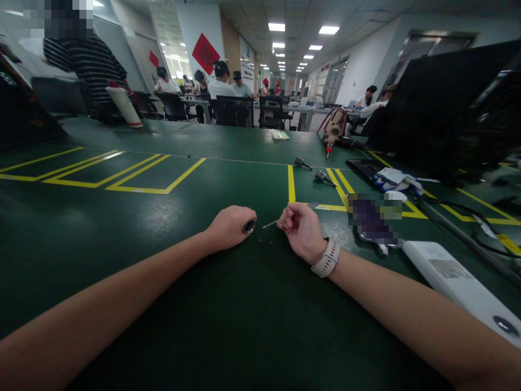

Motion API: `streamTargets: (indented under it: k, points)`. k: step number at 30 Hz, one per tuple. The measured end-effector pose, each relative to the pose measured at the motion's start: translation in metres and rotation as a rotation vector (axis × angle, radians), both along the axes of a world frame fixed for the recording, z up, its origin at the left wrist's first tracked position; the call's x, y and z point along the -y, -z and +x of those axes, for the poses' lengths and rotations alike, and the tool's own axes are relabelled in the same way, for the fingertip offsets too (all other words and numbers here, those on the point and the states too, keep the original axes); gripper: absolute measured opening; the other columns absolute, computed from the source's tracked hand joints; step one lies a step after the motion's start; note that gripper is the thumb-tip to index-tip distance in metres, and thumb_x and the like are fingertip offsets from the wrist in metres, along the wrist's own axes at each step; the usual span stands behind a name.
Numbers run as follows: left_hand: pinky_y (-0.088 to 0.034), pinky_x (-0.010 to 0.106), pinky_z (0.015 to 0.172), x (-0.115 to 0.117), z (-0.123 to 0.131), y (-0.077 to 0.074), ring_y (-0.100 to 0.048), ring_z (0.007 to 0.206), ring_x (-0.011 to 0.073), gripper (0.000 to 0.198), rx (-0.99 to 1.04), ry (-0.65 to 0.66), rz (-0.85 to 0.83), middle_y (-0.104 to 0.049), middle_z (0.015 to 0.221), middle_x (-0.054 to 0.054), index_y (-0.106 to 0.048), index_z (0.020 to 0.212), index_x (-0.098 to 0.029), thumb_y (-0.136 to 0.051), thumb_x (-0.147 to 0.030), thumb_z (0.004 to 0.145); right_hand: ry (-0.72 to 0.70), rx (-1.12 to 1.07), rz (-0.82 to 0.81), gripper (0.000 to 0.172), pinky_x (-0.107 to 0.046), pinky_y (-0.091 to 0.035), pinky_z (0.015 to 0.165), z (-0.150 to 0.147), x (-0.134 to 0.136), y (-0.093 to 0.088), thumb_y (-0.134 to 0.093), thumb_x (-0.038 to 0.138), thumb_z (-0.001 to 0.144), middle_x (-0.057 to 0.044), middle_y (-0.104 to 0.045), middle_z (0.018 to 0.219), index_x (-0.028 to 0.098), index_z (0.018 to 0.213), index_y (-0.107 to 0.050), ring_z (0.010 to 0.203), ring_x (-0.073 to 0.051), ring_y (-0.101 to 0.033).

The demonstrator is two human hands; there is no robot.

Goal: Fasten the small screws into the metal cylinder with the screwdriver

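Note:
My left hand [230, 228] is closed around a short dark cylinder [249, 227] with a round hollow end that faces right; the rest of it is hidden in the fingers. In my right hand [301, 228], the fingers pinch a screwdriver [272, 222] with a thin metal shaft. Its tip points left at the cylinder, a small gap apart, and a clear purplish handle end shows behind the hand. Below the tip, two tiny ring-like parts [260, 240] lie on the green table [252, 315].
Two dark metal parts with thin shafts [321, 176] lie beyond my right hand. To the right are a phone-like object [372, 220], a white power bank-like box [451, 277], gloves [396, 179], cables and a black monitor [443, 103]. A cup [125, 106] stands far left; people sit behind.

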State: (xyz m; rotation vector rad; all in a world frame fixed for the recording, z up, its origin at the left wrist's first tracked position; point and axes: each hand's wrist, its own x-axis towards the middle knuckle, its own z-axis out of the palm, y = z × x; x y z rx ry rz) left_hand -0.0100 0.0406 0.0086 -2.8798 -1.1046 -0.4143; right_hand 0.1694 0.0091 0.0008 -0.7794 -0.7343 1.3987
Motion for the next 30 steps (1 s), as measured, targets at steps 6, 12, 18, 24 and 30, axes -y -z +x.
streamTargets:
  k: [6, 12, 18, 24, 30]
  points:
    - [-0.040, 0.028, 0.064, 0.001, 0.000, 0.000, -0.054, 0.067, 0.0160, 0.007, 0.037, -0.019, 0.010, -0.060, 0.072, 0.003, -0.056, 0.074, -0.016, -0.050, -0.016, 0.078, 0.016, 0.110, 0.078, 0.025, -0.025, -0.029, 0.046, -0.006, 0.004, 0.004, -0.057, 0.024, 0.068, 0.007, -0.039, 0.040, 0.020, 0.047, -0.044, 0.040, -0.008, -0.034]
    - [-0.038, 0.027, 0.059, 0.000, -0.001, 0.005, -0.053, 0.063, 0.0150, 0.017, 0.177, -0.122, 0.008, -0.058, 0.068, 0.001, -0.056, 0.070, -0.018, -0.051, -0.030, 0.081, 0.104, 0.243, 0.119, 0.022, -0.025, -0.037, 0.054, -0.005, 0.005, 0.005, -0.060, 0.028, 0.073, 0.005, -0.049, 0.050, 0.019, 0.055, -0.053, 0.051, -0.010, -0.046]
    - [-0.036, 0.026, 0.056, -0.021, -0.015, -0.001, -0.051, 0.059, 0.0145, 0.019, 0.586, -0.564, 0.061, -0.055, 0.063, -0.001, -0.052, 0.065, -0.019, -0.059, -0.034, 0.073, -0.255, 0.731, 0.288, 0.022, -0.035, -0.043, 0.086, -0.008, 0.023, -0.001, -0.049, 0.041, 0.087, -0.005, -0.063, 0.098, 0.020, 0.088, -0.058, 0.100, -0.019, -0.059]
    - [-0.038, 0.026, 0.059, -0.047, -0.039, -0.011, -0.052, 0.061, 0.0147, 0.020, 0.738, -0.807, 0.074, -0.052, 0.060, -0.002, -0.048, 0.059, -0.020, -0.064, -0.027, 0.068, -0.649, 1.017, 0.469, 0.035, -0.045, -0.035, 0.103, -0.027, 0.075, -0.020, -0.048, 0.051, 0.087, -0.012, -0.059, 0.123, 0.018, 0.101, -0.052, 0.117, -0.024, -0.055]
    - [-0.039, 0.027, 0.060, -0.049, -0.039, -0.006, -0.052, 0.063, 0.0157, 0.020, 0.693, -0.770, 0.067, -0.054, 0.062, -0.001, -0.049, 0.060, -0.020, -0.064, -0.030, 0.068, -0.695, 1.312, 1.073, 0.020, -0.043, -0.027, 0.111, -0.040, 0.088, -0.005, -0.046, 0.027, 0.092, -0.013, -0.050, 0.136, 0.015, 0.105, -0.055, 0.133, -0.025, -0.037]
